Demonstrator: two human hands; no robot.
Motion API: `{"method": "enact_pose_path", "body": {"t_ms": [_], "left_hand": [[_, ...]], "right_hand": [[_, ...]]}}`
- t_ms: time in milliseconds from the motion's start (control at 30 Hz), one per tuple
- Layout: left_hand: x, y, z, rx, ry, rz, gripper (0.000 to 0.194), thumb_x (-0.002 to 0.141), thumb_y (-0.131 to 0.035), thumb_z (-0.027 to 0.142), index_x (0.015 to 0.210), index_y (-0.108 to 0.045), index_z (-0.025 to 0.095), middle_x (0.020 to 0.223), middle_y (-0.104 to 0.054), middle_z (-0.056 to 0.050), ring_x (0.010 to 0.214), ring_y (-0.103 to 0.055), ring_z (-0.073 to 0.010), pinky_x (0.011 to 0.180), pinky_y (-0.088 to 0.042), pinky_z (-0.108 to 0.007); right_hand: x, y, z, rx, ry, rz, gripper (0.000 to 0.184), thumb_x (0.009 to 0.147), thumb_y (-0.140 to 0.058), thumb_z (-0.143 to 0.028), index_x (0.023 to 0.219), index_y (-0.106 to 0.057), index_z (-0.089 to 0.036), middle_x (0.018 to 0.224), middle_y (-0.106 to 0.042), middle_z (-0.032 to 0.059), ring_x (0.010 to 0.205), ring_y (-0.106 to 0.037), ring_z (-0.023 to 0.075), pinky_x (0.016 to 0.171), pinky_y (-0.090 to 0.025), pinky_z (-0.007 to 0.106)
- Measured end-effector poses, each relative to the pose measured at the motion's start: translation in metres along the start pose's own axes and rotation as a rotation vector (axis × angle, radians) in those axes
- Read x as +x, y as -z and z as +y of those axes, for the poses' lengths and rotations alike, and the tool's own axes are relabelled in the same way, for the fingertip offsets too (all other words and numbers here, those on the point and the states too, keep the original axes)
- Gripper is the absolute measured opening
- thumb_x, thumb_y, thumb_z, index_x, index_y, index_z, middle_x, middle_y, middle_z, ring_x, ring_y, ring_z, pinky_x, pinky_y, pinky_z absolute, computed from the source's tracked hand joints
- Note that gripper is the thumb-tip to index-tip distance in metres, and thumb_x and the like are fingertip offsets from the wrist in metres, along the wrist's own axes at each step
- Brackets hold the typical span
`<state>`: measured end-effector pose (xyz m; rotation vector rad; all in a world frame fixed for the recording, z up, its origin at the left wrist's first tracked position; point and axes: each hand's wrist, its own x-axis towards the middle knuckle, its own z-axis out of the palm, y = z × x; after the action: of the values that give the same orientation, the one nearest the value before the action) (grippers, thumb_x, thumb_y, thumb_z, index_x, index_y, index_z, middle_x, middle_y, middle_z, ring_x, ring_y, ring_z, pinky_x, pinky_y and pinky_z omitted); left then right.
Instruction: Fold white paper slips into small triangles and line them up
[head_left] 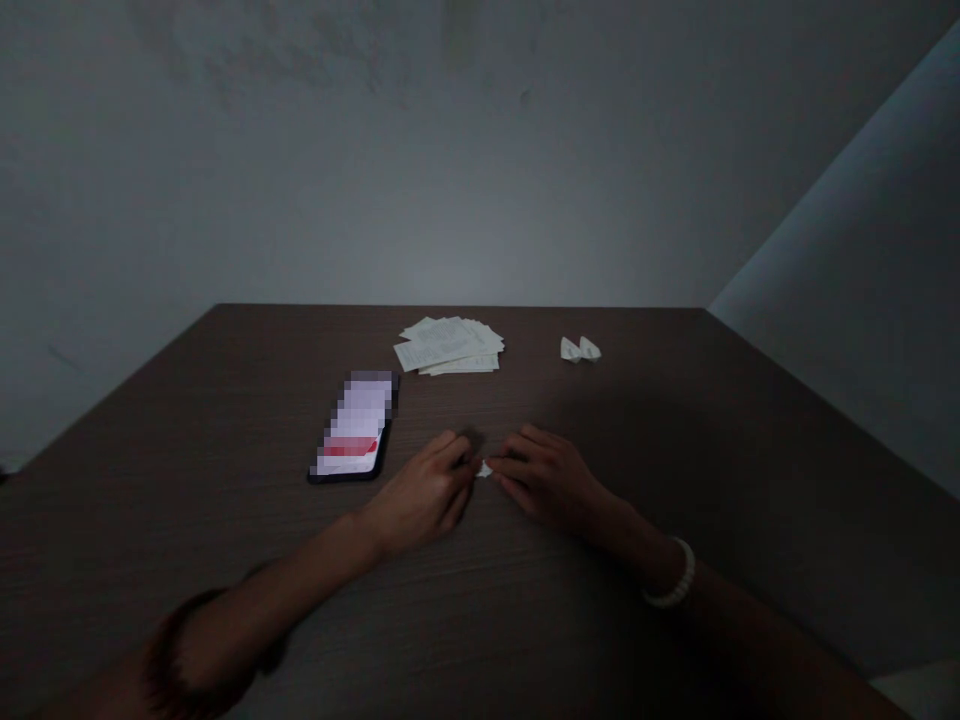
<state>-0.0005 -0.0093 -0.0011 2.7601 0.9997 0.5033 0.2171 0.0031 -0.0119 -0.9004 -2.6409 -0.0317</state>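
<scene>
Between my two hands, just above or on the dark table, is a small piece of white paper (484, 469), mostly hidden by fingers. My left hand (429, 484) pinches its left side with curled fingers. From the other side, my right hand (546, 478) grips the paper between thumb and fingertips. Beyond the right hand sit two small folded paper pieces (580, 350), side by side. A loose stack of printed paper slips (450, 345) lies farther back, left of them.
A phone (355, 425) with its screen lit lies left of my hands. The brown wood-grain table (645, 400) reaches back to a grey wall (450, 150). A pale slanted surface (862, 240) borders its right side.
</scene>
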Motion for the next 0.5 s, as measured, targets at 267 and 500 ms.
{"method": "enact_pose_path", "body": {"t_ms": [267, 500], "left_hand": [[-0.0025, -0.0014, -0.0025, 0.028, 0.019, 0.097, 0.023, 0.09, -0.047, 0.017, 0.081, -0.067, 0.013, 0.083, -0.053, -0.009, 0.082, -0.048, -0.021, 0.07, -0.045, -0.034], [-0.0025, -0.002, -0.004, 0.01, 0.026, 0.09, 0.023, 0.091, -0.047, 0.016, 0.088, -0.069, 0.014, 0.084, -0.054, -0.008, 0.083, -0.047, -0.021, 0.069, -0.045, -0.034]], "right_hand": [[0.0054, 0.0036, -0.0049, -0.02, -0.029, -0.029, 0.011, 0.091, -0.054, -0.022, 0.095, -0.063, -0.019, 0.092, -0.059, 0.0059, 0.089, -0.048, 0.0192, 0.072, -0.037, 0.031], [0.0049, -0.0053, -0.0022, -0.013, -0.066, 0.061, 0.02, 0.092, -0.055, -0.03, 0.079, -0.064, -0.019, 0.083, -0.06, 0.004, 0.084, -0.048, 0.018, 0.071, -0.037, 0.031]]}}
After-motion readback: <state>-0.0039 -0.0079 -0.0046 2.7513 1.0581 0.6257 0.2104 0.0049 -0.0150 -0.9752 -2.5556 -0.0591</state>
